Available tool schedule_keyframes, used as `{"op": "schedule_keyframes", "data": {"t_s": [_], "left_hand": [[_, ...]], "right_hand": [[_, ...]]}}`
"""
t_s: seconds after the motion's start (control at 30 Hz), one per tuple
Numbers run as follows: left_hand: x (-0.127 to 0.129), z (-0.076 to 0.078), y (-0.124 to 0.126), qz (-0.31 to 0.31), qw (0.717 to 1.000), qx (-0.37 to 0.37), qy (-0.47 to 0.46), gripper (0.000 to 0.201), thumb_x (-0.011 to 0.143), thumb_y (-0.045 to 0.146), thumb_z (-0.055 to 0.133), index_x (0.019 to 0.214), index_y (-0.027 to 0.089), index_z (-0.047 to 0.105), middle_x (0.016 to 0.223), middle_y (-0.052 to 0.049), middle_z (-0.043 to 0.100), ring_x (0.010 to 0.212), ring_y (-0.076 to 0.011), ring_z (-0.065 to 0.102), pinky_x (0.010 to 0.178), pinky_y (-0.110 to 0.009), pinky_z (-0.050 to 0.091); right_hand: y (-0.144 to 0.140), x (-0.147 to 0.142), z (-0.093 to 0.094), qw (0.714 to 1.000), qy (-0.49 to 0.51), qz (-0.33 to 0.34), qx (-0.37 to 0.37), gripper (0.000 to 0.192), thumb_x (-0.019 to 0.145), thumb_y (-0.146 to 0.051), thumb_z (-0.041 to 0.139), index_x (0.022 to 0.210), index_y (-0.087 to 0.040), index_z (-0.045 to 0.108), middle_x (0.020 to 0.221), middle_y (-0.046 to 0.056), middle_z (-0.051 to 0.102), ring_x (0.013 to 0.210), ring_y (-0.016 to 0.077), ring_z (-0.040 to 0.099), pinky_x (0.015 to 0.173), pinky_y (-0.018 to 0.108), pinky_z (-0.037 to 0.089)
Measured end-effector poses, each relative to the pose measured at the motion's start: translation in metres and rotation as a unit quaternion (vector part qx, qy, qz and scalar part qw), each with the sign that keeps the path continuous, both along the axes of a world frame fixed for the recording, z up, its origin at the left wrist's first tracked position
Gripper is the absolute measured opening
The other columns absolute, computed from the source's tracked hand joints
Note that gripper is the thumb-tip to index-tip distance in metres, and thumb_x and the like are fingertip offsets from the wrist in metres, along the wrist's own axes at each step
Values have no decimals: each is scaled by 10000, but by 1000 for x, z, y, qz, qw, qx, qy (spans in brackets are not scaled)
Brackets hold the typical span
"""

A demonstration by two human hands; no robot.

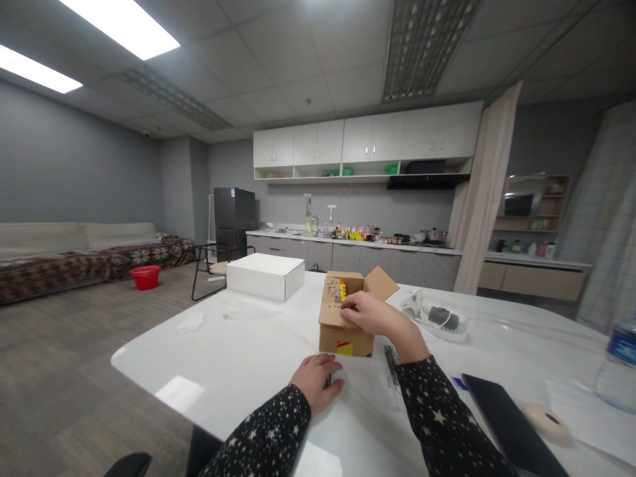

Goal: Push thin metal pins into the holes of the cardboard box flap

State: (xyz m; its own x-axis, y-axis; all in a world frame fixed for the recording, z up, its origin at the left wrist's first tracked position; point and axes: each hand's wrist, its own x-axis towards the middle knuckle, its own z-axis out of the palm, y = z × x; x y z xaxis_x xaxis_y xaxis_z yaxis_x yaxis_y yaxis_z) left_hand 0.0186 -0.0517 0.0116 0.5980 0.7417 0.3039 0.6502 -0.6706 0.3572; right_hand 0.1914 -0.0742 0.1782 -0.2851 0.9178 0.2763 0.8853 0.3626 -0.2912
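— Reaching into the cardboard box (pixel 346 324), is that it? Where does it sit?

— Mid-table, just past the hands. Its flaps stand open, one sticking up toward 1 o'clock. The right hand (pixel 373 316) lies across the near top edge, fingers curled over the front flap and touching it; whether they pinch it or only press, I cannot tell. Something yellow and red shows inside.

— And the other hand?

— The left hand (pixel 317 379) rests on the white table (pixel 209 358) at 7 o'clock from the box, fingers curled loosely, with a small dark thing peeping from under them; too hidden to name.

— So which step?

— I'd judge the flaps are being worked. Next calls for the left hand steadying the box while the right folds.

— Around it?

— A white box (pixel 265 275) at 11 o'clock, a bundle of white cable (pixel 437 318) at 3 o'clock, a dark tablet (pixel 511 424) and a water bottle (pixel 619 364) farther at 4 o'clock.
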Motion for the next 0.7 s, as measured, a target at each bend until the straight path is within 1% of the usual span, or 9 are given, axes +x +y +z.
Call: {"op": "schedule_keyframes", "data": {"t_s": [0.17,0.33,0.47,0.57,0.63,0.7], "left_hand": [[0,-1,0,-1,1000,3,-10,375,842,410,521,1154,255,659,1273,-71,611,1196,-244,534,1070,-425,374],[1,-1,1,0,1000,6,-21,375,852,425,506,1149,252,656,1237,-63,628,1164,-241,552,1052,-409,388],[2,1,2,12,999,15,-44,345,871,407,475,1112,242,660,1158,-56,658,1099,-229,577,1002,-383,420],[2,3,3,31,997,16,-69,314,882,380,456,1065,230,663,1114,-59,665,1074,-223,586,973,-366,431],[1,3,4,45,996,15,-82,292,883,347,451,1043,222,660,1089,-60,666,1056,-218,592,956,-357,435],[0,4,5,59,994,16,-89,274,882,323,451,1034,220,654,1064,-58,667,1041,-216,596,942,-350,436]], "right_hand": [[6,3,0,1000,8,-6,3,245,838,-244,497,885,-191,731,990,71,720,904,209,625,738,266,411],[17,8,-4,1000,7,-12,14,221,805,-172,517,897,-188,718,1008,68,707,952,216,609,798,279,419],[28,11,-8,999,20,-14,20,197,766,-106,522,834,-177,693,956,62,697,914,198,601,780,263,414],[34,13,-12,999,20,-15,21,190,743,-80,524,827,-170,669,915,56,685,864,184,593,741,253,404],[37,14,-15,1000,14,-13,22,189,751,-87,518,846,-171,657,920,58,677,858,183,586,735,255,398],[39,16,-18,1000,10,-12,26,192,779,-100,499,872,-173,650,964,68,669,902,191,579,771,265,393]]}}
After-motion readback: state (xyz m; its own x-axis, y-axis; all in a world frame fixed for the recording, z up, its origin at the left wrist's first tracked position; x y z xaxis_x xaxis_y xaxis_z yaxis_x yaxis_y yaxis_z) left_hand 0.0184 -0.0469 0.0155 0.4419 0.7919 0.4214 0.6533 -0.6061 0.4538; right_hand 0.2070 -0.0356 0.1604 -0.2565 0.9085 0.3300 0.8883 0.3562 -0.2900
